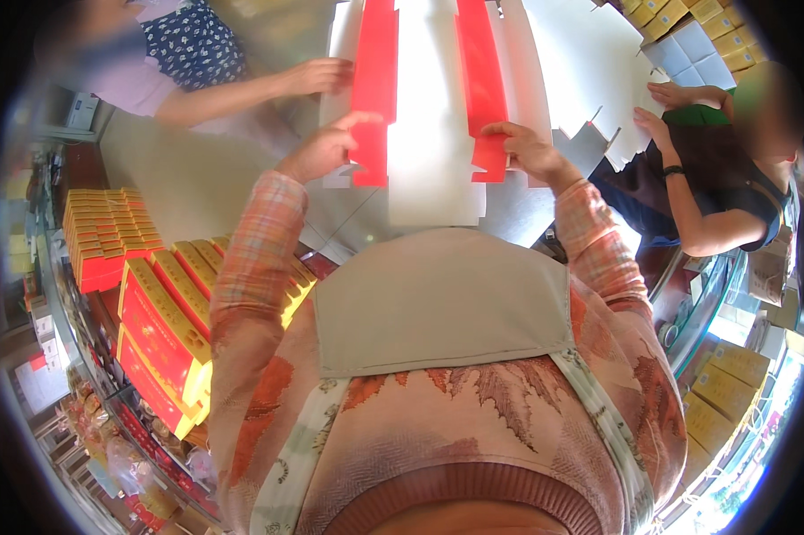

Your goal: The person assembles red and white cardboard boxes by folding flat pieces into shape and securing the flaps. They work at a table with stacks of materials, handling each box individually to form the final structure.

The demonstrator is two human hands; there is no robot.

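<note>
A long flat cardboard box blank (431,107) lies in front of me, white in the middle with a red strip along each side and notched tabs at its near end. At the left red strip (375,80), my left hand (320,152) pinches the outer edge, index finger over the top. My right hand (534,153) grips the outer edge of the right red strip (484,80) in the same way, its other fingers curled below. White flaps show outside both strips. The far end of the blank runs out of view.
A co-worker's hand (320,77) touches the blank's left side farther off. At right, another person's hands (660,111) rest by stacked white sheets (589,62). Red and yellow boxes (166,330) stand at my left; yellow cartons (727,383) sit at lower right beside a glass-edged counter (705,312).
</note>
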